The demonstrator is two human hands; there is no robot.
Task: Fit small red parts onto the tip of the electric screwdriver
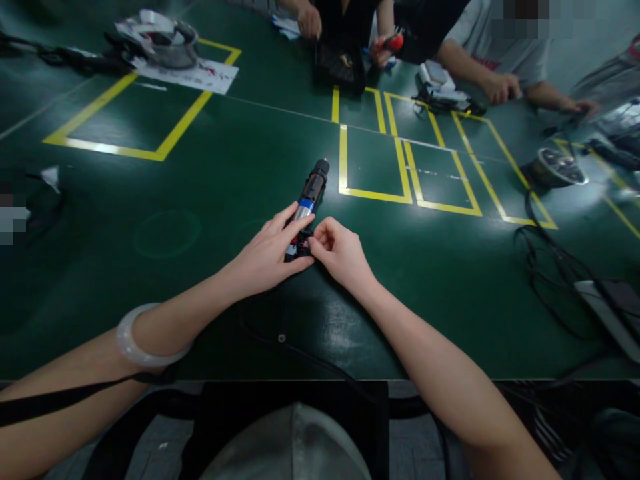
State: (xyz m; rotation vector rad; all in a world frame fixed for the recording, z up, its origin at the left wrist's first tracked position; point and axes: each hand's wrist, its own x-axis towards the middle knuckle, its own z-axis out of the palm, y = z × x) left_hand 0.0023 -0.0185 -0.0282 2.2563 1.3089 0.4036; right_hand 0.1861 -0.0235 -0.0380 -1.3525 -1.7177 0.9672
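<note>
Clamping your left fingers (300, 225) on the blue-banded tool (315, 185) inside the tabletop (120, 287)'s near edge, you pinch your right fingers (323, 251) together against its base.

Dark green tabletop (240, 147); yellow tape rectangles (375, 197) towards one, two and ten o'clock; at the centre, the tool (311, 193) — black nose, blue band, silver section, specks of red near its lower end; milky-white bangle (128, 339) at eight o'clock; black box (331, 79) at twelve; red handle (394, 43) at one.
</note>
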